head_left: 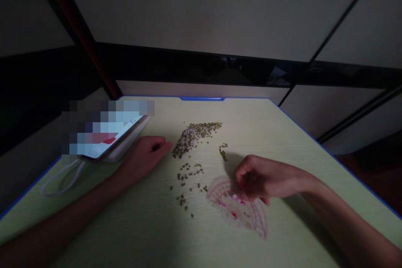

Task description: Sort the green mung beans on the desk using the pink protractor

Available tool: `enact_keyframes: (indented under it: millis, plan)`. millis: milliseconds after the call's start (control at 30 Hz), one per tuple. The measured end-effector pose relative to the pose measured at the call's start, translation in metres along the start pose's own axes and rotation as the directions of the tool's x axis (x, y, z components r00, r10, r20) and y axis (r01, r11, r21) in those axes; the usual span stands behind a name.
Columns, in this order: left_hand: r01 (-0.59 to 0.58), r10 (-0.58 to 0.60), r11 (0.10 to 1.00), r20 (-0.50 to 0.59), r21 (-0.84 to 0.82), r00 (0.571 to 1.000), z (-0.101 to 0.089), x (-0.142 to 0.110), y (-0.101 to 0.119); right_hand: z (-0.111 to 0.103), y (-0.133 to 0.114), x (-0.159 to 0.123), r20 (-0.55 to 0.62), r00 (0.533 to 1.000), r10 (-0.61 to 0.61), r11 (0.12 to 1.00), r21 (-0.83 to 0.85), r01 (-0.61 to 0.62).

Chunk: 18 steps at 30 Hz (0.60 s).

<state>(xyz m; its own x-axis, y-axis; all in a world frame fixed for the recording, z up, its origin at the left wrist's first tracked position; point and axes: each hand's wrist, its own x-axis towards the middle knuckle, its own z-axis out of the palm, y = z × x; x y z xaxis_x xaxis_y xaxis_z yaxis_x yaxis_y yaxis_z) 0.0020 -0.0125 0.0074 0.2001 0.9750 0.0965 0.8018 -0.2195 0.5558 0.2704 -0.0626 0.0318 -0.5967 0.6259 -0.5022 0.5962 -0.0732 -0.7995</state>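
A pile of small green beans (198, 133), with pale grains mixed among them, lies spread on the table. My left hand (149, 150) rests beside its left end, loosely curled, thumb stretched toward the pile; nothing shows in it. Over a clear, pink-marked protractor (230, 207) hovers my right hand (264, 178), its fingers curled in and partly covering it. Whether those fingers hold anything is hidden. Loose beans (182, 171) are scattered nearer to me, left of the protractor. A short row of beans (223, 151) sits just left of my right hand.
A phone (102, 148) with a lit, partly blurred screen leans on a pale support at the left, its white strap (59, 190) looping onto the table. Blue edging with a raised lip (202, 99) borders the table (314, 184). Pale cabinet panels (201, 12) stand close behind.
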Motion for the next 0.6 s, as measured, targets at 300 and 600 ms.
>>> enact_keyframes:
  millis: [300,600]
  plan:
    - [0.003,-0.003,1.0,0.006,0.0,1.0,0.0,0.0,-0.001,-0.004,-0.001,0.0,-0.083,0.985,-0.149,0.988,0.018,0.151]
    - [-0.019,0.019,1.0,-0.01,-0.004,1.0,0.002,0.0,-0.004,-0.006,0.007,0.013,-0.392,0.87,-0.299,0.829,0.346,0.44]
